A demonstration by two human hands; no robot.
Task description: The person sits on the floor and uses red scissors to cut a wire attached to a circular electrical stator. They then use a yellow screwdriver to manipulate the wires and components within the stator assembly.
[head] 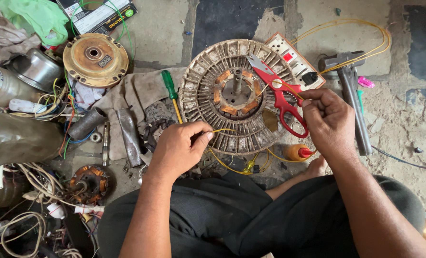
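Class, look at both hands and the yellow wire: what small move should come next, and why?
Probably draw the yellow wire taut: the left hand pinches one end, the right hand pinches a strand by the red scissors, and slack loops sag below the stator.

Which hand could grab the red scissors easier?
Probably the right hand. It is beside the red scissors lying on the round motor winding, its fingers near the handle loops. The left hand is lower left, pinching a thin yellow wire, so it is busy and farther away.
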